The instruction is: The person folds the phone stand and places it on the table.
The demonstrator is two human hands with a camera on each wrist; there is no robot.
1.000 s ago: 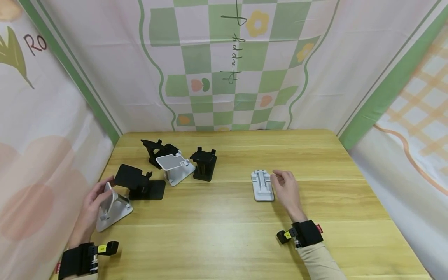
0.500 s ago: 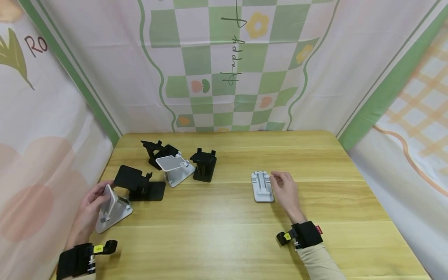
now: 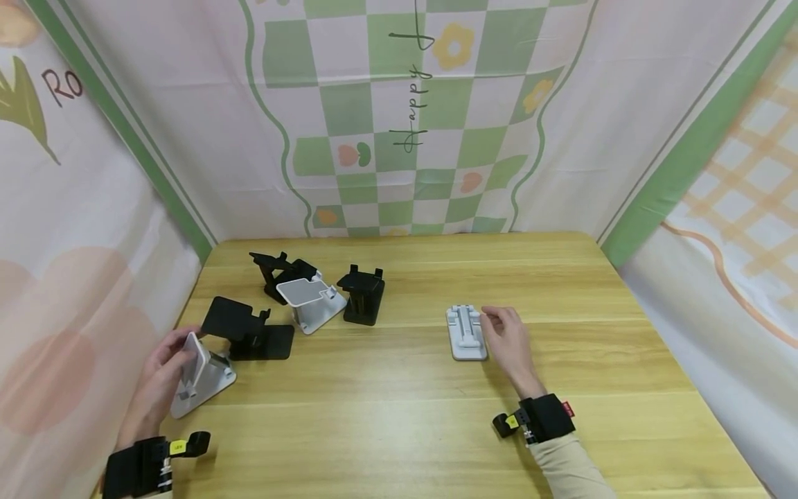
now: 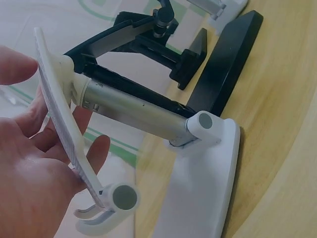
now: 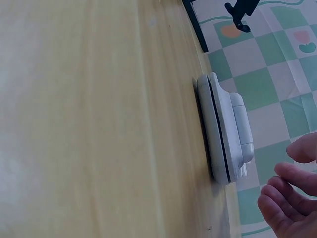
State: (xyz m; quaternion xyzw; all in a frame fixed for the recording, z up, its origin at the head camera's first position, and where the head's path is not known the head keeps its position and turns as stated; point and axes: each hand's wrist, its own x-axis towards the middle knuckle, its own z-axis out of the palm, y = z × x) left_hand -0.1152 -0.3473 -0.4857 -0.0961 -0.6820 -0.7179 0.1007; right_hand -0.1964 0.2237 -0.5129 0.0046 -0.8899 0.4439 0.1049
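1. the left hand (image 3: 161, 371) pinches the top plate of an unfolded white stand (image 3: 198, 367), thumb at one edge and fingers behind it, the gap between them closed down to little more than the plate.
2. the right hand (image 3: 508, 339) has nothing in its grip; its fingers are loosely bent, thumb apart from them, just beside a folded white stand (image 3: 466, 335) that lies flat.
3. the held stand sits with its base on the wooden table (image 3: 399, 409), at the left, its plate steeply tilted on a silver column.
4. right behind it stands a wide black stand (image 3: 231, 319), opened up.
5. farther back, a second white stand (image 3: 305, 291) is unfolded in front of a rear black stand (image 3: 271, 262), with a narrow black stand (image 3: 364, 294) near its right side.
6. black bands circle both wrists; a beige sleeve (image 3: 570, 464) covers the right forearm.
7. beyond the table hangs a green-and-white checked cloth (image 3: 349, 107).
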